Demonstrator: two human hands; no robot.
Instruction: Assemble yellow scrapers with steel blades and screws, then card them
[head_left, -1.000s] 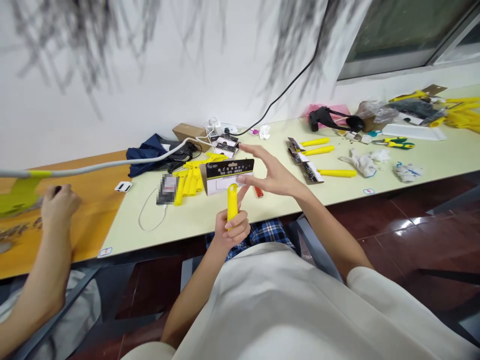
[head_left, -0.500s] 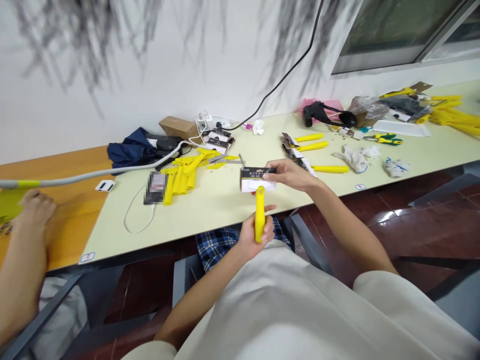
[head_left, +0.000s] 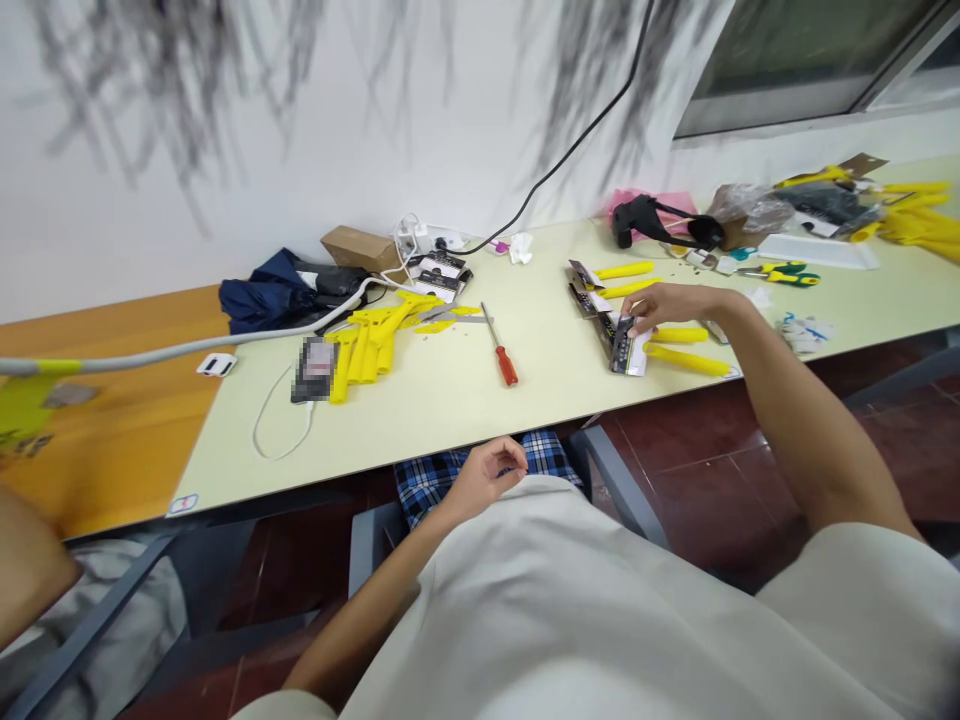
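On the right half of the table, my right hand [head_left: 651,302] is closed on the black-and-white box [head_left: 628,350] at the head of a yellow-handled tool. Its yellow handle [head_left: 690,361] points right. Behind it, similar boxed tools [head_left: 589,300] lie in a row, their yellow handles [head_left: 626,270] also to the right. My left hand [head_left: 491,470] hangs above my lap at the table's front edge, fingers loosely curled and apart from the thumb, with nothing visible in it. A red-handled screwdriver [head_left: 504,362] lies mid-table between the hands. Several yellow handles with T-shaped heads [head_left: 364,345] lie at left.
Flat blades [head_left: 457,320], folded boxes [head_left: 442,275] and a phone-like device [head_left: 313,368] with a white cable lie left. Green-handled pliers [head_left: 787,275], crumpled wraps [head_left: 806,332] and a white tray [head_left: 817,250] are right. Another person's arm [head_left: 30,570] reaches in at far left.
The boxed yellow-handled tool has gone from in front of me to the row at right with my right hand. My left hand has let go of its handle and lowered. The screwdriver is now uncovered.
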